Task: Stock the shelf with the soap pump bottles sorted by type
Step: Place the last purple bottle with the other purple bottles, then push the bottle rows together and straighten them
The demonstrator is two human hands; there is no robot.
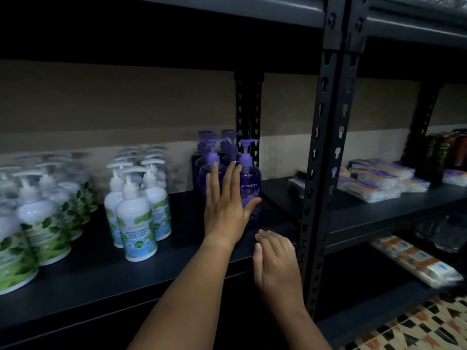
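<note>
Head view: my left hand (pixel 225 200) is flat, fingers straight, pressed against the front of the purple soap bottles (pixel 249 188), thumb on the lower side of the front "guardian" one; nothing gripped. My right hand (pixel 274 258) hovers low by the shelf edge (pixel 177 274), fingers loosely bent, holding nothing, just beside the black upright post (pixel 326 147). Purple group sits at the right end of this bay, near the rear post (pixel 249 102); white mint-label bottles (pixel 137 213) stand mid-shelf, well apart from purple; green-leaf bottles (pixel 32 223) far left, blurred. So three types look grouped already. Handling guess: full plastic pump bottles, fairly heavy, smooth and a bit slippery, rigid body; pump heads are the weak part, so take hold round the body or neck, not the nozzle. Tall and narrow, so a push high up could tip one. Shelf is dark, flat, matte board. Dim room; packaged goods (pixel 379 183) in the next bay, patterned tile floor (pixel 417 327) below right
</note>
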